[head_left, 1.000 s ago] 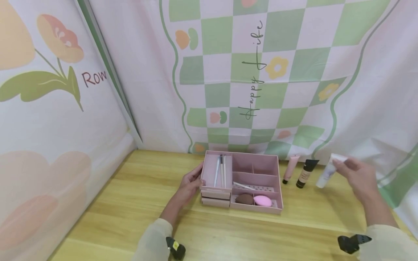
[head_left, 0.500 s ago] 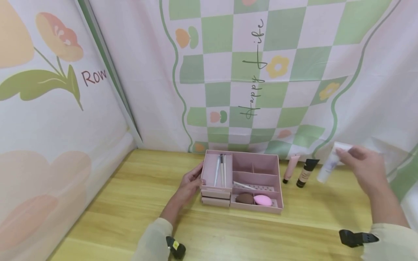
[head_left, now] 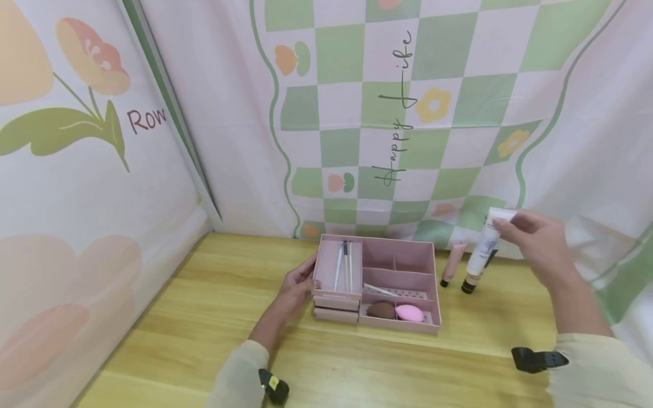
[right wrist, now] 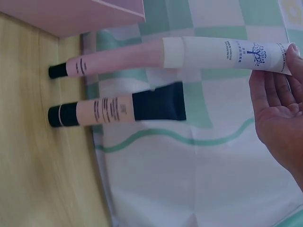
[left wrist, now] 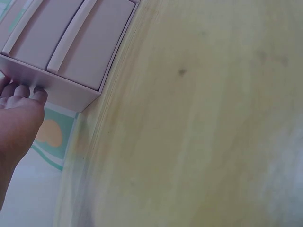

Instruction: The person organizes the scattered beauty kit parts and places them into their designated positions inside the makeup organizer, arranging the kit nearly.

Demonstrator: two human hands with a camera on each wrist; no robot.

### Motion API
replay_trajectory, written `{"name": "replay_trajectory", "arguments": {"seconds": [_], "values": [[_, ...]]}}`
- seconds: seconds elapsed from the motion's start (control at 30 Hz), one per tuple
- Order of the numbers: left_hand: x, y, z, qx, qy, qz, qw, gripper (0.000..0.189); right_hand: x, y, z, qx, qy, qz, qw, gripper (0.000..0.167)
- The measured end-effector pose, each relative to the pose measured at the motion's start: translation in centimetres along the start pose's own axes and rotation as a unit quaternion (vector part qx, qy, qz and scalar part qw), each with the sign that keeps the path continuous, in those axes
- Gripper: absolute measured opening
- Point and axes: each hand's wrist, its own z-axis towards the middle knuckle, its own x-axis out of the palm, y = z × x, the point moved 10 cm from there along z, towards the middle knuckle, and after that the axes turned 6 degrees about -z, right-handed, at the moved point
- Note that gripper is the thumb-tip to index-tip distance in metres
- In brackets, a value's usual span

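Note:
My right hand (head_left: 541,241) pinches a white squeeze tube (head_left: 487,241) by its flat end, cap down and raised off the table. In the head view it partly hides a beige tube with black ends (head_left: 468,284), which stands on its cap beside a slim pink tube (head_left: 453,264). The right wrist view shows the white tube (right wrist: 213,53) overlapping the pink tube's upper end. My left hand (head_left: 296,288) rests against the left side of a pink desk organizer (head_left: 335,271), thumb at its top edge. In the left wrist view its fingertips (left wrist: 40,94) touch the side wall.
Several thin brushes (head_left: 346,266) lie on the organizer's top left. Its compartments hold a white stick (head_left: 380,290), a brown makeup sponge (head_left: 381,310) and a pink makeup sponge (head_left: 410,313). Printed cloth (head_left: 388,113) hangs behind the wooden table (head_left: 204,317).
My right hand has lifted the white tube from beside the others and carried it left, in front of the beige and black tube. The left hand stays at the organizer.

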Motion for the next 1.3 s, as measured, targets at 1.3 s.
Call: {"name": "replay_trajectory", "arguments": {"seconds": [1.3], "values": [[0.0,-0.1,0.0,0.003,0.009,-0.006,0.9999,0.080,16.7,3.1,3.6,-0.027,0.023,0.115,0.9928,0.031]]}}
